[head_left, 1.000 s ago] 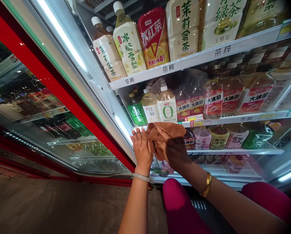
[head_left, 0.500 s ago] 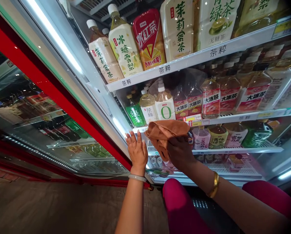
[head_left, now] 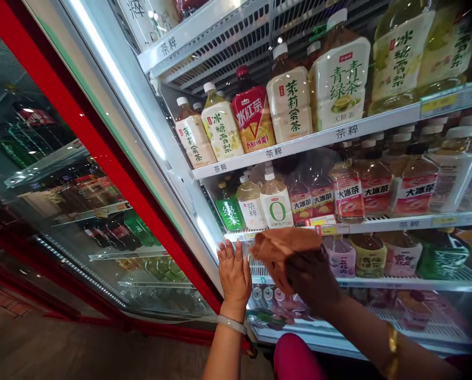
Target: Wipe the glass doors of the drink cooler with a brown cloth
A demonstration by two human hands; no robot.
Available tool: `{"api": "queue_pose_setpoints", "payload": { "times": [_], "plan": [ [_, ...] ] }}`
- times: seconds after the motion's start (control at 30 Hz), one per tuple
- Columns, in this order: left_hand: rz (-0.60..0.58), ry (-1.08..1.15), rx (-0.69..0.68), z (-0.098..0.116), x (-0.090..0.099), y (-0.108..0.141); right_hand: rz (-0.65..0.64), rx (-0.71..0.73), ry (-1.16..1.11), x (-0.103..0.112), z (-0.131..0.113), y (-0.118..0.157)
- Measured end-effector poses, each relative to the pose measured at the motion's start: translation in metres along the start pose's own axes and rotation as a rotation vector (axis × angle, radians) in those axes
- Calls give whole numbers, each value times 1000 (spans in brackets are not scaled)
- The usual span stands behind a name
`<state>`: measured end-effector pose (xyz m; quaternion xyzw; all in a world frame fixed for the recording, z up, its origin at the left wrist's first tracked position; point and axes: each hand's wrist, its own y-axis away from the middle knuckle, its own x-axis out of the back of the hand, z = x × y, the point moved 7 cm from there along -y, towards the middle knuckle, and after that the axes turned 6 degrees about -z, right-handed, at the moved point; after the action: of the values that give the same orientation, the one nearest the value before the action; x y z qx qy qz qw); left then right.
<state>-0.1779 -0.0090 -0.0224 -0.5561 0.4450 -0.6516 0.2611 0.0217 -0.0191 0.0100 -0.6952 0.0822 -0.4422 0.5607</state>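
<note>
My left hand (head_left: 234, 274) is raised with its fingers stretched out, palm toward the inner edge of the cooler's red door frame (head_left: 148, 211). Whether the palm presses on the frame, I cannot tell. In my right hand (head_left: 312, 277) is a folded brown cloth (head_left: 281, 253), gripped from the right. The cloth is in front of the lower shelves, just under the front strip of the shelf that bears a green tea bottle (head_left: 228, 208) and a white-labelled bottle with a green 0 (head_left: 276, 206). It hides part of that strip and the bottles behind.
Large tea bottles (head_left: 291, 103) fill the shelf above. Pink-labelled bottles (head_left: 347, 192) stand to the right of the cloth, with more bottles (head_left: 368, 256) one shelf lower. At left, a neighbouring glass door (head_left: 101, 253) shows other drinks. My knee (head_left: 297, 359) is near the cooler's base.
The view has tilted up, so shelves and hands appear lower and more of the upper shelves shows. Against the shelves, both hands and the cloth stay in nearly the same place.
</note>
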Motion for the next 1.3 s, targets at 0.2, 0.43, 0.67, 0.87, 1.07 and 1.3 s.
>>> {"api": "queue_pose_setpoints", "payload": {
  "times": [0.2, 0.43, 0.67, 0.87, 1.07, 1.3],
  "plan": [
    [81, -14, -45, 14, 10, -49, 144, -67, 60, 40, 3, -64],
    [82, 2, -63, 24, 25, -85, 149, 81, -50, 26, -5, -41],
    [121, -82, -121, 39, 31, -111, 191, -49, 60, 76, 31, -89],
    [194, -31, -127, 41, 47, -151, 170, 145, 84, 73, 5, -104],
    [179, -93, -95, 43, 44, -153, 131, 207, 65, 92, 34, -86],
    [263, -78, -77, 52, 49, -170, 182, 62, 107, 102, 25, -143]
  ]
}}
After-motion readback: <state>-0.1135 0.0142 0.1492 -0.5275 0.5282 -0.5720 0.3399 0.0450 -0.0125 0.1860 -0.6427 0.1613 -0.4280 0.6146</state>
